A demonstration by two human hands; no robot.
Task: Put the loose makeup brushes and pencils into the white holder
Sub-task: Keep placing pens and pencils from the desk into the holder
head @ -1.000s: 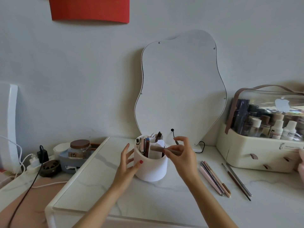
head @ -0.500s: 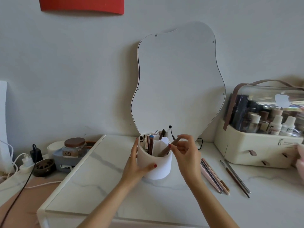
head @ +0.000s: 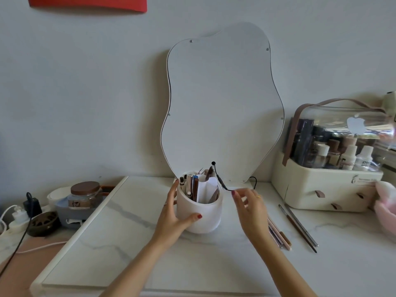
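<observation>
Head view: the right hand (head: pixel 249 207), which half a second ago was feeding a brown brush into the white holder (head: pixel 199 211), has let go and drawn back to the right, fingers spread and empty. That brush (head: pixel 214 195) now leans inside the holder's near-right compartment, among the pencils already standing there. The left hand (head: pixel 174 213) is clasped around the holder's left side, thumb across its front, steadying it on the desk (head: pixel 128 243) before the mirror (head: pixel 220 103). One more item is in; the job is not done. A pink and brown pencil cluster (head: pixel 278 234) and two thin brushes (head: pixel 300 227) lie loose to the right, just past the open hand, likely next.
</observation>
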